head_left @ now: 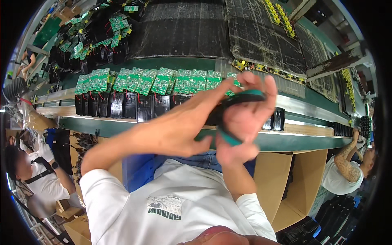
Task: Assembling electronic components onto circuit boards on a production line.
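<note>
A curved black band with teal edges (225,132) lies against the palm of my right hand (241,122), whose fingers curl around it. Motion smears both the band and the hand, so its exact kind is unclear. My left hand (179,124) reaches across from the left, its fingers meeting the upper side of the band; their tips are partly hidden and blurred. The left thumb stands apart below. Just beyond my hands runs a row of green circuit boards (165,81), joined by red wires to black plastic cases (145,108).
A heap of boards and black cases (118,26) lies at the far left, near dark mats (179,30). Yellow-component boards (265,69) sit at the back right. An open cardboard box (269,179) stands at my right. Co-workers (345,171) are on both sides.
</note>
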The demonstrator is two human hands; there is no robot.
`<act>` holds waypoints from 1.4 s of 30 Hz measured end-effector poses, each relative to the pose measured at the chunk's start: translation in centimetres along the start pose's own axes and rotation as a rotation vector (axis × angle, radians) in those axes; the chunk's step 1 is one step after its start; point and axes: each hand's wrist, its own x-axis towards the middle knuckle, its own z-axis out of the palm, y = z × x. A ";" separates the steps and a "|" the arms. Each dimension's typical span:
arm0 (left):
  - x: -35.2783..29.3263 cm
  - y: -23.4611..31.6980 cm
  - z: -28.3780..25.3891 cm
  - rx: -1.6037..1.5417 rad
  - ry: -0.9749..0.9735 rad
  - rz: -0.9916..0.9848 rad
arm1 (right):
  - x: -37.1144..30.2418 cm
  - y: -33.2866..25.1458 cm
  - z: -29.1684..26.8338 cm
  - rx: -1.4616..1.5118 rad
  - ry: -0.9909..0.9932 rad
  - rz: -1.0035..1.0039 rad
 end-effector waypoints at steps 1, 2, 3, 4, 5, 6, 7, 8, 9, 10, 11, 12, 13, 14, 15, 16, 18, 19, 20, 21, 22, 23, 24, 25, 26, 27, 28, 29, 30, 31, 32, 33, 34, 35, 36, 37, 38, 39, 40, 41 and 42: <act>-1.0 0.7 0.2 -0.059 0.086 -0.012 | -0.2 -0.1 0.2 0.025 -0.142 -0.010; -2.5 1.0 0.2 -0.052 0.107 -0.011 | 0.0 -0.6 0.8 0.032 -0.164 -0.013; -4.0 1.0 0.4 -0.179 0.128 -0.234 | 0.3 -1.4 1.2 0.120 -0.355 0.046; -5.3 0.8 0.4 -0.312 0.150 -0.455 | 0.7 -1.9 1.5 0.206 -0.549 0.108; -6.4 0.6 0.4 -0.318 0.163 -0.446 | 2.7 -1.7 0.0 -0.034 -0.706 0.045; -7.9 -0.1 0.5 -0.123 0.221 -0.385 | 5.3 -0.4 -1.7 -0.267 -0.865 -0.020; -8.8 -0.7 0.7 0.066 0.263 -0.309 | 6.8 0.6 -2.7 -0.285 -0.874 -0.027; -9.4 -1.2 0.8 0.255 0.307 -0.234 | 7.8 1.9 -3.8 -0.723 -0.934 -0.196; -9.9 -1.7 0.9 0.454 0.358 -0.169 | 8.3 3.2 -4.1 -1.151 -0.968 -0.376; -10.2 -2.0 0.9 0.456 0.386 -0.167 | 8.3 3.7 -3.9 -1.151 -0.985 -0.400; -10.4 -2.3 0.9 0.494 0.374 -0.165 | 8.1 3.9 -3.8 -1.181 -1.026 -0.356; -10.8 -2.5 0.9 0.536 0.365 -0.172 | 7.7 4.3 -3.6 -1.204 -1.071 -0.313; -11.1 -2.7 0.9 0.578 0.352 -0.181 | 7.4 4.7 -3.3 -1.227 -1.114 -0.267; -11.3 -2.9 0.8 0.620 0.335 -0.191 | 7.4 5.0 -2.9 -1.250 -1.155 -0.217; -11.6 -2.8 1.0 0.623 0.351 -0.201 | 7.4 5.3 -2.6 -1.243 -1.171 -0.229; -11.8 -2.7 1.1 0.640 0.351 -0.195 | 7.3 5.5 -2.4 -1.251 -1.172 -0.281; -11.9 -2.6 1.4 0.673 0.342 -0.180 | 7.3 5.8 -2.2 -1.266 -1.166 -0.376; -12.1 -2.6 1.6 0.687 0.334 -0.171 | 7.2 5.9 -2.2 -1.274 -1.160 -0.421; -12.1 -2.6 1.8 0.687 0.339 -0.173 | 7.3 6.0 -2.2 -1.273 -1.165 -0.424; -12.2 -2.8 2.2 0.676 0.386 -0.168 | 7.3 6.0 -2.2 -1.262 -1.153 -0.393; -12.4 -2.9 2.7 0.665 0.433 -0.162 | 7.4 6.0 -2.4 -1.252 -1.140 -0.363; -12.5 -3.0 3.2 0.652 0.480 -0.155 | 7.4 5.9 -2.5 -1.243 -1.127 -0.331; -12.7 -3.0 3.8 0.637 0.526 -0.148 | 7.5 5.8 -2.7 -1.236 -1.113 -0.300; -12.8 -3.1 4.2 0.633 0.531 -0.146 | 7.7 5.4 -2.7 -1.241 -1.116 -0.302; -13.0 -3.0 4.8 0.564 0.607 -0.126 | 8.1 4.6 -2.6 -1.270 -1.102 -0.333; -13.5 -2.8 5.5 0.497 0.684 -0.115 | 8.2 3.6 -2.2 -1.290 -1.095 -0.361; -14.0 -2.6 6.2 0.428 0.759 -0.103 | 8.4 2.5 -1.8 -1.311 -1.088 -0.391; -14.4 -2.5 6.7 0.359 0.836 -0.090 | 8.6 1.5 -1.5 -1.332 -1.080 -0.421; -14.6 -2.4 7.4 0.354 0.845 -0.095 | 8.7 0.3 -1.2 -1.334 -1.092 -0.423; -14.8 -2.3 8.1 0.307 0.884 -0.083 | 8.9 -1.0 -0.9 -1.333 -1.079 -0.399; -15.0 -2.2 8.7 0.267 0.923 -0.072 | 8.9 -2.2 -0.5 -1.327 -1.066 -0.376; -15.1 -2.2 9.1 0.229 0.956 -0.059 | 9.1 -3.0 -0.1 -1.319 -1.047 -0.350; -15.1 -2.1 9.4 0.196 0.991 -0.048 | 9.1 -3.4 0.4 -1.306 -1.030 -0.326; -15.3 -1.9 9.7 0.209 0.996 -0.056 | 8.6 -3.1 1.3 -1.290 -1.037 -0.329; -15.5 -1.7 10.0 0.187 1.005 -0.053 | 7.8 -2.7 2.7 -1.251 -1.026 -0.329; -15.5 -1.5 10.1 0.165 1.010 -0.047 | 6.8 -2.2 4.3 -1.214 -1.009 -0.327; -15.4 -1.3 10.2 0.137 1.008 -0.030 | 5.8 -1.8 5.9 -1.186 -0.981 -0.327; -15.5 -1.2 10.2 0.109 1.005 -0.015 | 4.9 -1.4 7.4 -1.158 -0.953 -0.325; -15.5 -1.1 10.4 0.118 0.990 -0.008 | 4.0 -0.4 8.7 -1.135 -0.944 -0.357; -15.6 -1.0 10.6 0.098 1.023 -0.010 | 3.1 0.8 9.9 -1.112 -0.935 -0.387; -15.6 -0.9 10.7 0.077 1.047 -0.009 | 2.7 1.9 10.7 -1.111 -0.909 -0.379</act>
